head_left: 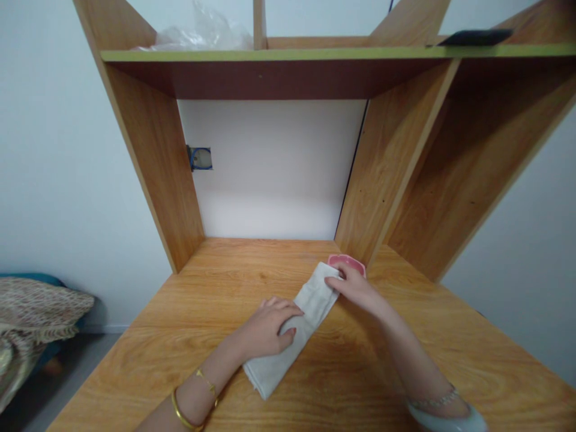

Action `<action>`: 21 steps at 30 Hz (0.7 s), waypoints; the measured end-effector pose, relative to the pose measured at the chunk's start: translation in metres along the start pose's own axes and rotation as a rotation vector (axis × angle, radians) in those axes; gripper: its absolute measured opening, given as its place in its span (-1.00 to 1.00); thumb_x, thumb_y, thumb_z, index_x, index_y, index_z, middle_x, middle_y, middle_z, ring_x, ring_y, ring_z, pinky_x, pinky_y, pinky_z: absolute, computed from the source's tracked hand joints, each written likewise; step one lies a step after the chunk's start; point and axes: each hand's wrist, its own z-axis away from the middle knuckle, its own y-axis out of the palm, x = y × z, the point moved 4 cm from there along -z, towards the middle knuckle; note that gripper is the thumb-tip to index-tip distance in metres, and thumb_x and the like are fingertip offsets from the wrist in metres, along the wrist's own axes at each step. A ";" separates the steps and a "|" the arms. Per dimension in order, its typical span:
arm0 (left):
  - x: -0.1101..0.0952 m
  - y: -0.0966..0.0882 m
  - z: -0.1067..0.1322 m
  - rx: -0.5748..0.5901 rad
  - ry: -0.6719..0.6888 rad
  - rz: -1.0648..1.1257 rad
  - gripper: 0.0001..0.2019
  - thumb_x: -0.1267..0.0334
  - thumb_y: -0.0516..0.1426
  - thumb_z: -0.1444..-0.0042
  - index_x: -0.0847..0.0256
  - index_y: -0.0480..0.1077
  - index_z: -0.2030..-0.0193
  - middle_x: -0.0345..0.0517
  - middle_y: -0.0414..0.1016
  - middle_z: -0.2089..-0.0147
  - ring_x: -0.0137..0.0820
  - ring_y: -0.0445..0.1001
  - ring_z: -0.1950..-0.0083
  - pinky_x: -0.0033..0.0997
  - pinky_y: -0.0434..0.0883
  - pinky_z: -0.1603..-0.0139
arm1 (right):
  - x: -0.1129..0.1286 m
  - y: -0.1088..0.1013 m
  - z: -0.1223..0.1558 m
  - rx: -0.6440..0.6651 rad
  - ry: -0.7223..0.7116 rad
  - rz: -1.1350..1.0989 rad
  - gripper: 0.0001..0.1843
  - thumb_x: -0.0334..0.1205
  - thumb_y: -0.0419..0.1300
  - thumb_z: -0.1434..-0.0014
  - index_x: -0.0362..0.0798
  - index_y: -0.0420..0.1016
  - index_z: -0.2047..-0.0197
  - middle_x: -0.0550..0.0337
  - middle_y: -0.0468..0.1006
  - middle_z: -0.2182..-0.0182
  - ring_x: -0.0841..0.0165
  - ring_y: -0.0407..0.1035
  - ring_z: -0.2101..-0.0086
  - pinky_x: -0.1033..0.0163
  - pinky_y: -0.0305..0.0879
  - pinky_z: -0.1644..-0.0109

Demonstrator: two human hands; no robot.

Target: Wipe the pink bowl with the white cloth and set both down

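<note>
A long folded white cloth (310,303) lies slantwise on the wooden desk (225,288). My left hand (267,327) rests flat on the middle of the cloth, fingers stretched out and pressing down. My right hand (353,285) pinches the far end of the cloth between thumb and fingers. Just behind that hand sits a small pink item (348,261), partly hidden, touching the foot of the wooden divider.
An upright wooden divider (382,168) stands at the back right, a side panel (157,156) at the left. A shelf (288,55) above holds clear plastic (202,33) and a dark flat thing (474,37). A patterned blanket (31,318) lies at the far left.
</note>
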 end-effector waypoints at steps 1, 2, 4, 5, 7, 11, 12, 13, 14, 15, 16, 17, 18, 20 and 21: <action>0.002 -0.001 0.000 -0.002 -0.011 0.014 -0.59 0.41 0.01 0.04 0.10 0.28 -0.01 -0.13 0.34 0.00 -0.29 0.23 -0.03 -0.24 0.11 -0.06 | 0.006 0.001 0.002 0.024 -0.018 -0.024 -0.94 -0.28 0.03 0.14 -0.05 0.25 0.49 0.29 0.38 0.57 0.41 0.31 0.50 0.36 0.20 0.45; 0.003 -0.002 -0.001 -0.008 -0.020 0.033 -0.58 0.44 -0.01 0.04 0.09 0.29 0.00 -0.14 0.35 0.01 -0.31 0.23 -0.03 -0.25 0.11 -0.05 | 0.013 0.003 0.004 0.053 -0.039 -0.061 -0.93 -0.27 0.03 0.14 -0.05 0.24 0.48 0.30 0.38 0.56 0.41 0.31 0.48 0.36 0.20 0.44; 0.007 -0.008 -0.002 -0.030 -0.038 0.067 -0.56 0.49 -0.06 0.06 0.09 0.32 0.03 -0.16 0.39 0.05 -0.33 0.24 0.00 -0.27 0.12 -0.04 | 0.027 0.008 0.010 0.104 -0.083 -0.159 -0.91 -0.24 0.04 0.14 -0.04 0.21 0.46 0.31 0.36 0.55 0.41 0.30 0.47 0.37 0.20 0.43; 0.010 -0.011 -0.002 -0.045 -0.046 0.076 -0.56 0.50 -0.07 0.07 0.09 0.34 0.06 -0.17 0.40 0.08 -0.34 0.25 0.01 -0.28 0.12 -0.04 | 0.034 0.011 0.013 0.123 -0.104 -0.212 -0.90 -0.23 0.04 0.14 -0.03 0.19 0.47 0.32 0.35 0.56 0.42 0.29 0.48 0.37 0.18 0.45; 0.015 -0.016 -0.002 -0.070 -0.062 0.077 -0.56 0.53 -0.08 0.10 0.09 0.39 0.13 -0.17 0.42 0.12 -0.33 0.26 0.04 -0.27 0.12 -0.03 | 0.047 0.018 0.020 0.155 -0.154 -0.277 -0.88 -0.22 0.04 0.14 -0.02 0.16 0.46 0.35 0.31 0.58 0.44 0.26 0.52 0.38 0.14 0.48; 0.027 -0.018 -0.002 -0.080 -0.091 0.210 -0.61 0.57 -0.07 0.17 0.14 0.45 0.29 -0.19 0.45 0.24 -0.34 0.30 0.14 -0.29 0.15 0.01 | 0.067 0.039 0.038 0.205 -0.289 -0.181 -0.88 -0.25 0.07 0.12 -0.01 0.18 0.44 0.36 0.31 0.56 0.46 0.23 0.51 0.39 0.10 0.46; 0.031 -0.017 -0.002 -0.084 -0.114 0.309 -0.65 0.56 -0.06 0.17 0.18 0.45 0.35 -0.19 0.46 0.28 -0.35 0.32 0.18 -0.32 0.19 0.05 | 0.071 0.045 0.043 0.215 -0.317 -0.131 -0.89 -0.26 0.08 0.12 -0.01 0.20 0.44 0.35 0.33 0.54 0.46 0.23 0.50 0.39 0.09 0.45; 0.036 -0.016 -0.002 -0.091 -0.143 0.413 -0.70 0.55 -0.05 0.15 0.21 0.44 0.40 -0.20 0.46 0.33 -0.36 0.34 0.22 -0.35 0.22 0.10 | 0.075 0.051 0.049 0.228 -0.341 -0.079 -0.89 -0.27 0.09 0.13 -0.01 0.21 0.44 0.34 0.35 0.53 0.45 0.23 0.49 0.39 0.09 0.44; 0.041 -0.014 -0.002 -0.099 -0.174 0.507 -0.76 0.52 -0.04 0.14 0.24 0.43 0.44 -0.20 0.46 0.37 -0.37 0.35 0.26 -0.39 0.26 0.15 | 0.079 0.056 0.055 0.242 -0.365 -0.024 -0.89 -0.28 0.10 0.13 0.00 0.23 0.43 0.34 0.36 0.52 0.45 0.23 0.48 0.38 0.08 0.42; 0.046 -0.013 -0.002 -0.108 -0.206 0.576 -0.80 0.49 -0.01 0.13 0.27 0.41 0.44 -0.20 0.45 0.40 -0.38 0.37 0.30 -0.41 0.29 0.22 | 0.083 0.061 0.061 0.259 -0.388 0.030 -0.88 -0.29 0.11 0.14 0.00 0.25 0.43 0.33 0.38 0.51 0.45 0.24 0.47 0.38 0.08 0.41; 0.051 -0.011 -0.003 -0.119 -0.231 0.616 -0.83 0.47 0.00 0.12 0.29 0.40 0.43 -0.19 0.45 0.41 -0.39 0.38 0.34 -0.43 0.31 0.27 | 0.086 0.066 0.067 0.280 -0.409 0.085 -0.87 -0.29 0.12 0.15 0.00 0.27 0.43 0.32 0.39 0.50 0.44 0.24 0.46 0.37 0.07 0.39; 0.056 -0.011 -0.003 -0.131 -0.246 0.632 -0.82 0.48 0.01 0.13 0.30 0.39 0.39 -0.18 0.45 0.41 -0.40 0.39 0.35 -0.45 0.32 0.29 | 0.089 0.070 0.072 0.302 -0.426 0.138 -0.86 -0.29 0.13 0.16 0.00 0.28 0.42 0.31 0.40 0.49 0.43 0.25 0.44 0.36 0.07 0.37; 0.060 -0.011 -0.004 -0.148 -0.255 0.637 -0.79 0.50 -0.01 0.15 0.31 0.39 0.36 -0.17 0.45 0.41 -0.42 0.39 0.36 -0.46 0.33 0.30 | 0.091 0.074 0.076 0.326 -0.437 0.185 -0.85 -0.28 0.14 0.17 -0.01 0.30 0.42 0.29 0.41 0.47 0.41 0.25 0.43 0.35 0.07 0.35; 0.066 -0.011 -0.005 -0.196 -0.278 0.646 -0.71 0.55 -0.06 0.18 0.32 0.37 0.32 -0.15 0.45 0.39 -0.45 0.41 0.35 -0.47 0.34 0.28 | 0.092 0.081 0.084 0.376 -0.432 0.255 -0.85 -0.26 0.15 0.15 -0.02 0.33 0.41 0.26 0.43 0.44 0.38 0.27 0.38 0.32 0.07 0.31; 0.069 -0.012 -0.005 -0.220 -0.288 0.644 -0.69 0.57 -0.09 0.20 0.32 0.37 0.33 -0.14 0.45 0.39 -0.46 0.41 0.35 -0.47 0.34 0.27 | 0.092 0.084 0.088 0.402 -0.424 0.279 -0.85 -0.24 0.15 0.14 -0.02 0.34 0.40 0.25 0.44 0.43 0.37 0.28 0.36 0.31 0.07 0.29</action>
